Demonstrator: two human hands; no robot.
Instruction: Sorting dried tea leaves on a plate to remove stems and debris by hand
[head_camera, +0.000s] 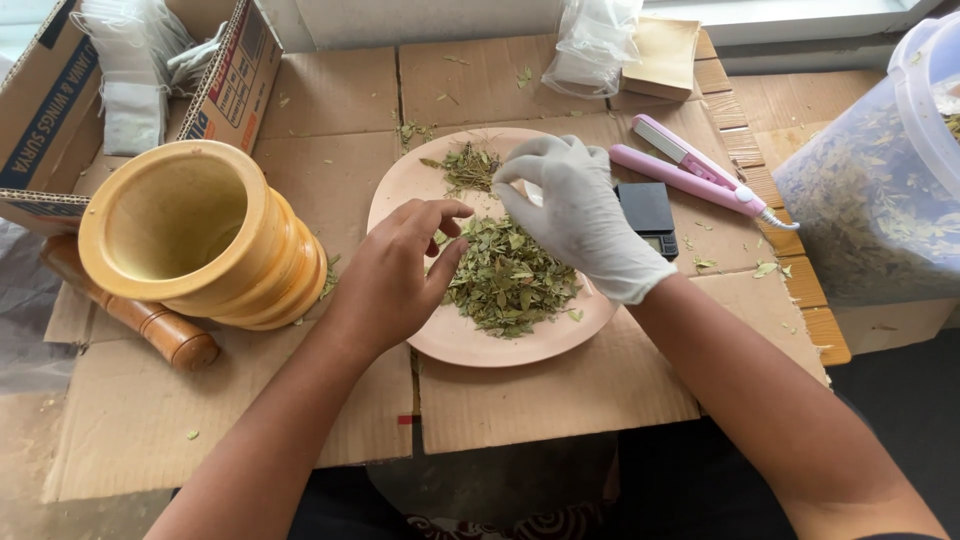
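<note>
Flattened cardboard covers your table; the plate of leaves sits mid-frame. Your left hand hovers, fingers apart. Your gloved right hand pinches something small and white.

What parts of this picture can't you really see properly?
Head view, the only one:
- The small white thing pinched in the right hand: the gloved fingers cover most of it.
- The black scale: partly behind the right hand, display too small to tell.
- The plastic tub of dried leaves: cut off by the right edge.
- The wooden pestle: partly behind the mortar.
- The left hand grip: whether it holds leaves is unclear.
</note>
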